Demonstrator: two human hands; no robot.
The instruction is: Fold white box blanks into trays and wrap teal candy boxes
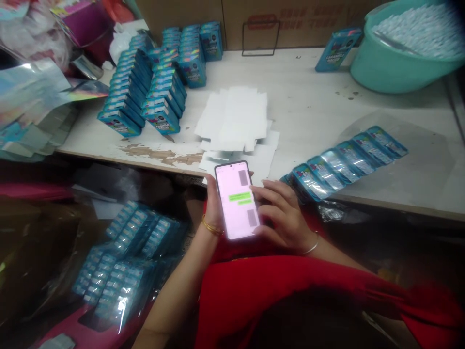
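My left hand [212, 206] clasps a lit smartphone [237, 201], my right hand [281, 215] touches its 3 o'clock edge, whether gripping I cannot tell, with wrapped blue boxes [345, 162] at 2 o'clock.

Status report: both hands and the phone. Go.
Left hand grips phone, screen lit. Right hand touches its right edge. Wrapped blue packs lie just beyond, on table.

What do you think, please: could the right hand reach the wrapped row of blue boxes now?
Probably yes: the right hand touches the phone just beside the near end of the wrapped row, with nothing between them.
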